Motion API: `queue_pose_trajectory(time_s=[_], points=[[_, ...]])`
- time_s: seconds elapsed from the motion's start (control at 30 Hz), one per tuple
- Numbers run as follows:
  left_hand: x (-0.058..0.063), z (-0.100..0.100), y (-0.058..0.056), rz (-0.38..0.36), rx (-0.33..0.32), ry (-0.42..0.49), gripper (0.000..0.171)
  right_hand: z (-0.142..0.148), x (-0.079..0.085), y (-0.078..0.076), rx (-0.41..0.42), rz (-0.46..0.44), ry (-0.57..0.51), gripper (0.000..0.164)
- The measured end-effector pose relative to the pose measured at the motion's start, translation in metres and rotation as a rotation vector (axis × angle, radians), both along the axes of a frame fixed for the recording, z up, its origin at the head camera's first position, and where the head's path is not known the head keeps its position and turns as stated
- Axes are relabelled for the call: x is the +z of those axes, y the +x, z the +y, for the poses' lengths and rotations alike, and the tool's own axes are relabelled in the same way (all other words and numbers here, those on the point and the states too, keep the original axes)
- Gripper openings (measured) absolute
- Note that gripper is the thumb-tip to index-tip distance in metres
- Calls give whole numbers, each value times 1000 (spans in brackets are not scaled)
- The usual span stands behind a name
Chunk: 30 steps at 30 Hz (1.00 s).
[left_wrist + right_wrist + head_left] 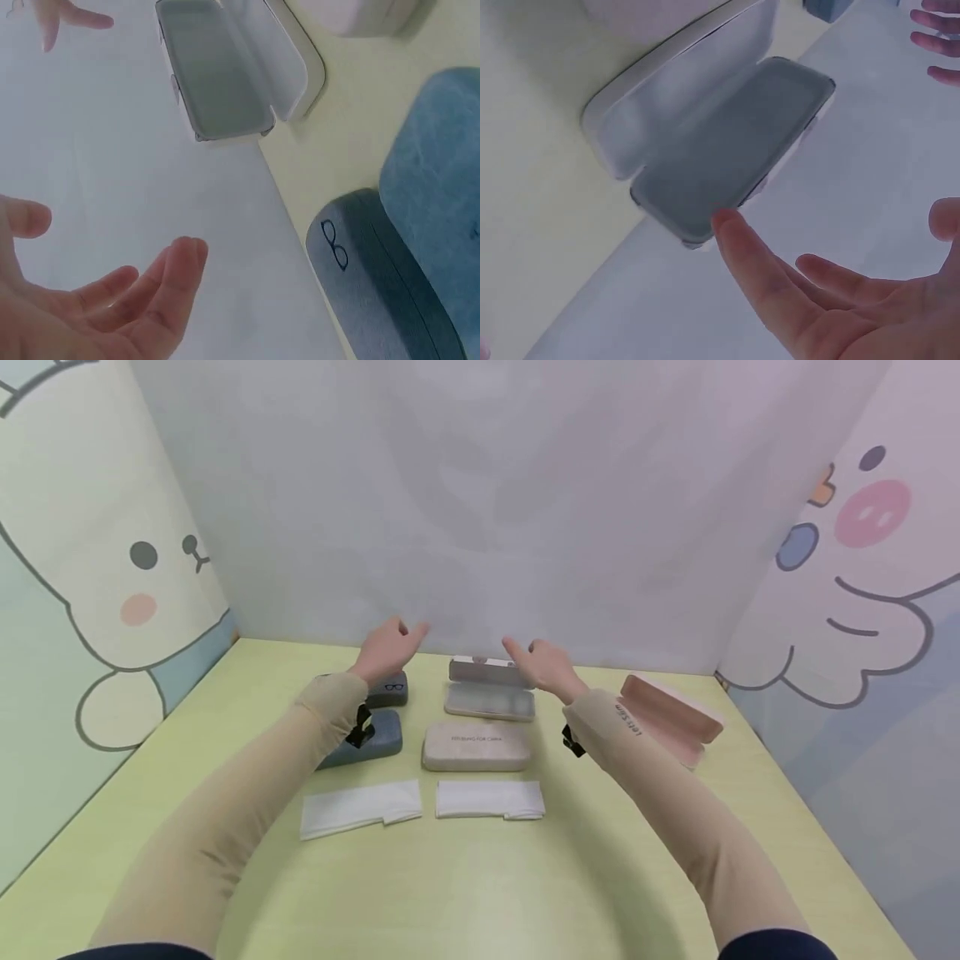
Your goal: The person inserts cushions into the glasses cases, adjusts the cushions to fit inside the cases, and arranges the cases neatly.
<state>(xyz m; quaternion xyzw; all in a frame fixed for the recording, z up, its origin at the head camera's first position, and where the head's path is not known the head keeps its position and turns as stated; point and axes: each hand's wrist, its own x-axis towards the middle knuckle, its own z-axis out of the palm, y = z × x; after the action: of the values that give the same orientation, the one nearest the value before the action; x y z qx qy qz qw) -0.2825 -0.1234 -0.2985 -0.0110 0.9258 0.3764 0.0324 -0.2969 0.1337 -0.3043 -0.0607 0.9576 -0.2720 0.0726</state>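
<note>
An open glasses case [491, 700] with a grey lining stands at the back of the table, its lid raised. To its upper left my left hand [390, 649] hovers with loosely bent fingers and holds nothing. On the other side my right hand [550, 668] is close by the case's right end. In the right wrist view the index fingertip [726, 219] overlaps the edge of the glasses case [735, 142], and nothing is gripped. Below the left hand is a dark grey glasses case [375, 277] with a spectacles print, partly behind the wrist in the head view.
A blue case [384, 733] and a closed beige case [477, 747] lie nearer the front. Two folded white cloths [360, 808] lie before them. An open pink case [667, 722] is at the right, partly behind the right sleeve. A pale wall [480, 527] borders the table's back edge.
</note>
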Motion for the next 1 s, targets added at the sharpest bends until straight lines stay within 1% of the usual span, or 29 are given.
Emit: queue_pose_trajectory(time_s=[0.1, 0.2, 0.3, 0.4, 0.6, 0.8, 0.9, 1.0], points=[[4, -12, 10, 13, -4, -54, 57, -13, 5, 7, 18, 0, -16, 83], [8, -25, 23, 15, -2, -90, 59, -27, 12, 15, 38, -6, -27, 85], [8, -38, 38, 34, 3, -130, 60, -39, 17, 23, 76, -5, -29, 84], [7, -50, 53, 51, 0, -147, 61, -50, 19, 32, 130, 16, -10, 81], [3, -73, 80, 52, -1, -164, 65, -76, 18, 53, 254, 33, 12, 77], [1, -94, 100, 58, 17, -202, 63, -99, 16, 77, 326, -15, 55, 75], [-3, -103, 109, 57, 27, -217, 61, -107, 13, 87, 369, -23, 65, 72], [-9, -111, 119, 51, 29, -238, 59, -114, 7, 94, 412, -7, 78, 69]])
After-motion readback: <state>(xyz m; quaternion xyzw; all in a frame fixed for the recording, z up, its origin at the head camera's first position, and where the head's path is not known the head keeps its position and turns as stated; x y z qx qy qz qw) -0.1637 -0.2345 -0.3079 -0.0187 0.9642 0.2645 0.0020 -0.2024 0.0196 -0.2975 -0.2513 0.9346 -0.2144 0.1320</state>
